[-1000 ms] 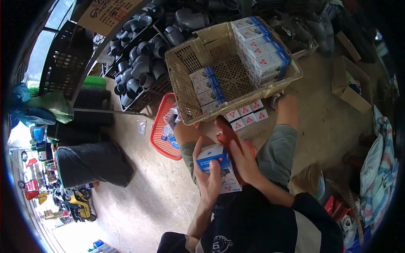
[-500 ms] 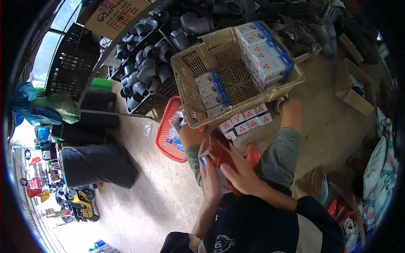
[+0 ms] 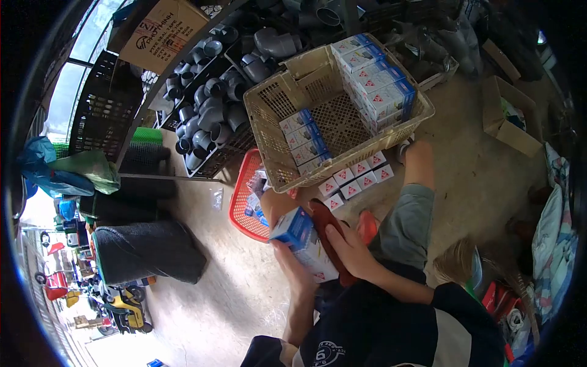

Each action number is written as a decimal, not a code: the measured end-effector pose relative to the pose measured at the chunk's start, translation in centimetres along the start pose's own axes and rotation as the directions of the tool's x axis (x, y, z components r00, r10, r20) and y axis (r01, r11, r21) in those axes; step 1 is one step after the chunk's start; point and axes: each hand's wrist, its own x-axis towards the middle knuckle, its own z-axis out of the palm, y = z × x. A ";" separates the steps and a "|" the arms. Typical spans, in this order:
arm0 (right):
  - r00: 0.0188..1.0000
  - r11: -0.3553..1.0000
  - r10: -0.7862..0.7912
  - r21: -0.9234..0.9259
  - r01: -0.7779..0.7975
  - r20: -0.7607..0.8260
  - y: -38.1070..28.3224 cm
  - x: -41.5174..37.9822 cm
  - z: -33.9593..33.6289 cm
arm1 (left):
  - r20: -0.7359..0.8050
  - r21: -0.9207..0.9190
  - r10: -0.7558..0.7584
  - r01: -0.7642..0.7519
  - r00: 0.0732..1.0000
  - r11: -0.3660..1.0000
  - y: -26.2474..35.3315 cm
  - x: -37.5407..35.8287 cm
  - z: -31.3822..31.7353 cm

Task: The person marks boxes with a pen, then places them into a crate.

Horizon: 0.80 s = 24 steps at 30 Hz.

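A small blue-and-white carton (image 3: 310, 244) stands tilted in front of my body, gripped by my left hand (image 3: 292, 269) along its left side and lower edge. My right hand (image 3: 354, 252) is closed around a reddish-brown cloth (image 3: 324, 223), which lies against the carton's right side. Beyond my knees a beige plastic crate (image 3: 263, 131) holds a tall stack of similar cartons (image 3: 382, 92) on the right and a short row (image 3: 302, 137) on the left. Several cartons (image 3: 356, 177) lie on the floor by the crate's near side.
Left of my knee sits a red basket (image 3: 235, 211) with small packaged items. Grey pipe elbows (image 3: 211, 110) fill black crates behind it. A dark mesh roll (image 3: 147, 251) lies on the left floor; an open cardboard box (image 3: 520, 137) is at right, with a broom (image 3: 455, 260) below.
The carton has turned and come out from under the cloth, so its blue end and printed side now show. The cloth has shifted to its right side.
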 end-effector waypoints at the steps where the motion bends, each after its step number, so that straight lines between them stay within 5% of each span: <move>1: 1.000 1.000 -0.009 -0.022 0.009 0.009 -0.5 -0.2 -0.2 | 0.017 0.089 0.034 -0.035 0.999 0.995 -0.7 -0.2 -0.6; 5: 0.939 0.915 -0.344 -0.214 0.342 0.029 -3.0 0.6 -0.4 | 0.107 0.363 0.055 -0.091 0.993 0.928 -1.0 -1.4 0.0; 8: 0.814 0.707 -0.495 -0.403 0.580 0.303 -4.5 0.2 -0.5 | 0.141 0.161 0.092 -0.115 0.986 0.980 -1.0 0.4 -0.7; 10: 0.706 0.568 -0.474 -0.430 0.701 0.525 -4.8 -1.2 -0.3 | 0.159 -0.424 -0.145 0.200 0.977 0.883 -1.8 3.2 -3.7; 11: 0.712 0.549 -0.480 -0.458 0.699 0.513 -4.1 -2.0 0.2 | 0.403 -0.522 -0.054 0.278 0.913 0.806 -0.7 3.9 -4.0; 13: 0.792 0.659 -0.450 -0.445 0.606 0.412 -4.5 -1.5 0.5 | 0.488 -0.453 -0.030 0.283 0.872 0.846 0.4 3.6 -3.7; 15: 0.867 0.737 -0.428 -0.456 0.499 0.256 -4.6 -1.3 0.7 | 0.170 -0.099 -0.147 0.165 0.974 0.981 0.8 2.3 -2.7; 18: 0.914 0.868 -0.399 -0.350 0.352 -0.070 -5.7 0.9 0.8 | 0.277 0.186 -0.105 0.053 0.955 0.981 2.0 0.0 -0.8; 19: 0.911 0.907 -0.381 -0.253 0.336 -0.157 -6.2 1.6 0.9 | 0.307 0.193 -0.111 0.053 0.945 0.980 1.9 -0.9 -0.6; 22: 0.961 0.977 0.126 0.200 -0.077 -0.246 -2.8 0.9 0.8 | 0.334 0.238 -0.026 -0.057 0.942 0.969 2.3 -0.7 -0.9; 24: 0.963 0.969 0.196 0.190 -0.160 -0.187 -2.7 -0.5 1.5 | 0.244 -0.030 -0.093 0.103 0.965 0.994 1.3 -0.2 -2.1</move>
